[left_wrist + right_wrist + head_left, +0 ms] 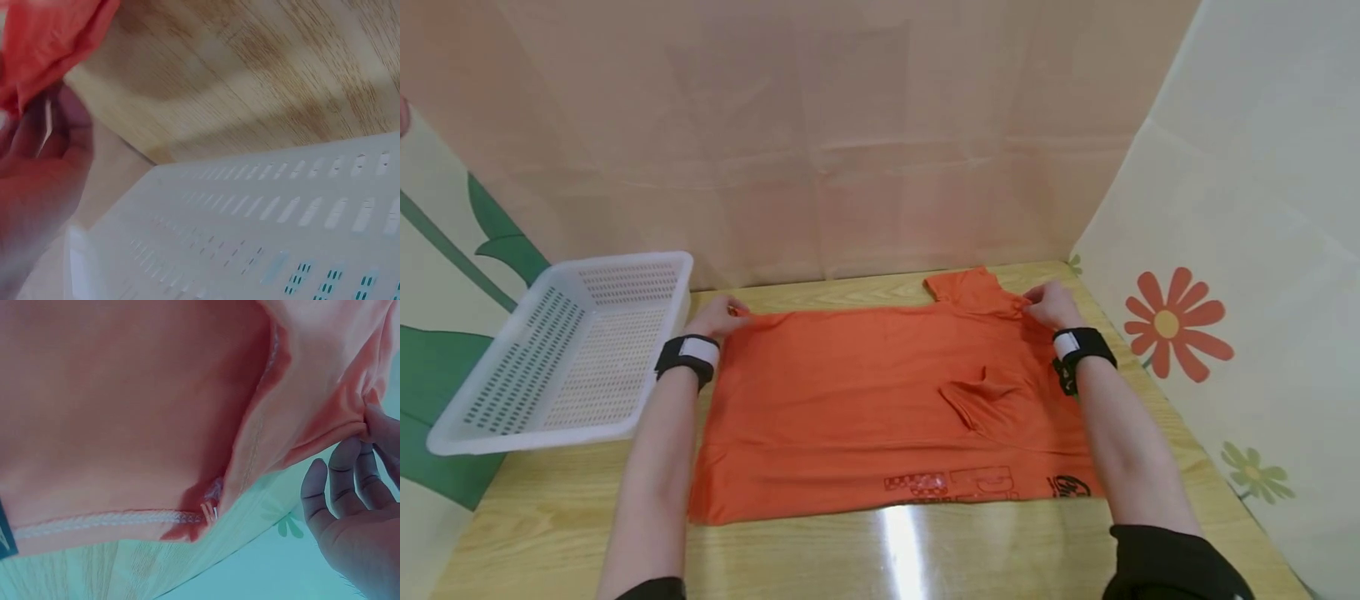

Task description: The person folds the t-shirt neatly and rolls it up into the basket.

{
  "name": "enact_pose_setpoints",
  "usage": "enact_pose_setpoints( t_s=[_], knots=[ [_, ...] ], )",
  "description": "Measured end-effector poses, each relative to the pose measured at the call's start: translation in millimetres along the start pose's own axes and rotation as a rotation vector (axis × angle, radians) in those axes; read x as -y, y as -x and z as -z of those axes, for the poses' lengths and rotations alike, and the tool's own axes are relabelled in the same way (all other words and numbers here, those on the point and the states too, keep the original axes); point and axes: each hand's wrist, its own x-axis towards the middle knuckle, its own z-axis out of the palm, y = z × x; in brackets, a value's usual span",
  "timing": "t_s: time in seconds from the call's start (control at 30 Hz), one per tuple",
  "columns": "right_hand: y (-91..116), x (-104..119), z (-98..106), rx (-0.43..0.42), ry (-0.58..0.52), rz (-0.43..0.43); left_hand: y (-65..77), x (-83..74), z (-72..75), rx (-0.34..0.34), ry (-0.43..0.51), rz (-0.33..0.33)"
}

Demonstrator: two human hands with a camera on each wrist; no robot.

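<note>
An orange-red T-shirt (850, 375) lies spread sideways on the table, its long side folded over and dark printing along the near edge. At its far left corner my left hand (721, 317) pinches the cloth; in the left wrist view the fingers (69, 119) are at a bunched part of the fabric. My right hand (1054, 307) pinches the far edge on the right, close to a sleeve (973, 292) that sticks out beyond the fold. The right wrist view shows thumb and fingers gripping the cloth near a stitched seam (112, 519). Another sleeve (992, 400) lies rumpled on top.
A white perforated plastic basket (673, 308) stands left of the shirt, close to my left forearm. The wooden table (805, 554) meets a pinkish backdrop (850, 208) at the back and a flower-printed sheet (1262, 250) on the right.
</note>
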Motion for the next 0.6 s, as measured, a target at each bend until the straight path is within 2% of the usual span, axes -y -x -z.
enact_pose_setpoints(
  t_s=[0.13,0.27,0.43,0.5,0.6],
  knots=[
    [0.2,0.2,0.6,-0.008,0.007,-0.002,-5.0,5.5,-3.1,-0.129,-0.055,-0.040],
    [-2.4,-3.2,-0.8,-0.032,0.015,0.003,-4.1,3.5,-6.1,-0.228,-0.101,-0.002],
    [-4.9,-6.9,-3.9,-0.068,0.017,0.002,-4.5,0.9,-8.4,-0.235,-0.125,0.039],
    [-6.2,-8.9,-5.5,-0.089,0.022,0.009,-4.7,0.2,-8.6,-0.228,-0.121,0.045],
    [-6.9,-10.2,-6.8,-0.120,0.024,0.021,-5.2,0.2,-8.8,-0.252,-0.120,0.045]
  ],
)
